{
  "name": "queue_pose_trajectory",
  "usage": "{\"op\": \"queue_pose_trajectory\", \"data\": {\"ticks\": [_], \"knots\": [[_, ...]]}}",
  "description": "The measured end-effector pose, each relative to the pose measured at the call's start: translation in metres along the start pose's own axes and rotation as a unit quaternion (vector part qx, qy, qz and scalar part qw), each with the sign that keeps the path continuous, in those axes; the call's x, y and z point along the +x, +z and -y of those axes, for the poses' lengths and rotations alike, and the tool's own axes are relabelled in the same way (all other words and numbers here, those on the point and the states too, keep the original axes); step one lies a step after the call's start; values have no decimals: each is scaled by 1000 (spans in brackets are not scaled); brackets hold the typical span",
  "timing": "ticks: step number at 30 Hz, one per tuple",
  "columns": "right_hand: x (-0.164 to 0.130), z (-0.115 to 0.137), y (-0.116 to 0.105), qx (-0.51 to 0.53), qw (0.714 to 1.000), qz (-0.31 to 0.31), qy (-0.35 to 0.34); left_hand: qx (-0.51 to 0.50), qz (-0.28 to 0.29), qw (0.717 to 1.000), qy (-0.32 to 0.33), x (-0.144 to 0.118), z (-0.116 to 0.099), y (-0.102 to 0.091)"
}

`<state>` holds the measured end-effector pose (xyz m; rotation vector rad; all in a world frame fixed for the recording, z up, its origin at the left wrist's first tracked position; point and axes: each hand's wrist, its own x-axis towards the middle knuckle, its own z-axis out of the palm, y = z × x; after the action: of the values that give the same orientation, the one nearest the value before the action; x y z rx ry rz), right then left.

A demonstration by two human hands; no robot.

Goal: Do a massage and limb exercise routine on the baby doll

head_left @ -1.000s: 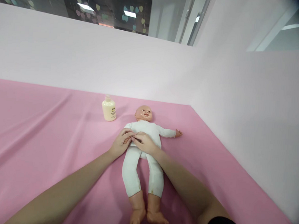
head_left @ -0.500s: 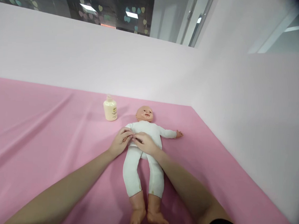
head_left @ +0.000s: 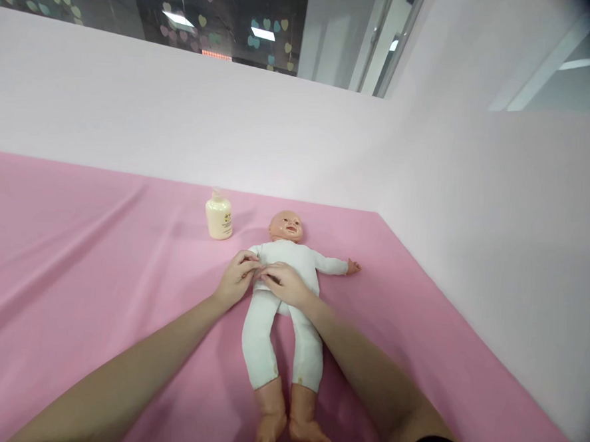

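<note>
The doll's 2 bare feet point(head_left: 289, 429) lie nearest, its white-clad legs point(head_left: 280, 343) stretched along the pink worktop point(head_left: 95, 289). Over the last second little has shifted: both hands have stayed on the doll point(head_left: 284, 274) at its waist. The left hand point(head_left: 235, 281) curls round the doll's near arm and side, fingers bent; the right hand point(head_left: 286, 284) rests flat, fingers loosely spread, gripping nothing I can make out. The view has only crept slightly. Beyond the doll's head stands a cream pump bottle point(head_left: 219, 216), untouched, near the pale wall point(head_left: 181, 121).
</note>
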<state>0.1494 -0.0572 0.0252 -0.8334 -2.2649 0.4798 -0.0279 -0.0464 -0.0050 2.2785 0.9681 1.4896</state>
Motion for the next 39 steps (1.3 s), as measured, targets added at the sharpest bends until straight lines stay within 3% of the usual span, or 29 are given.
{"op": "queue_pose_trajectory", "data": {"ticks": [11, 17, 25, 31, 39], "knots": [[0, -1, 1, 4, 1000, 7, 6, 11, 0, 1000, 20, 3, -2, -1], [0, 1, -1, 12, 1000, 12, 23, -3, 2, 1000, -29, 2, 1, -3], [0, 6, -4, 14, 999, 19, 39, -82, -35, 984, -157, 3, -3, -9], [1, 10, -5, 23, 998, 23, 55, -118, -56, 972, -196, 5, -9, -11], [0, 7, -4, 25, 999, 13, 35, -152, -74, 957, -238, 6, 3, -10]]}}
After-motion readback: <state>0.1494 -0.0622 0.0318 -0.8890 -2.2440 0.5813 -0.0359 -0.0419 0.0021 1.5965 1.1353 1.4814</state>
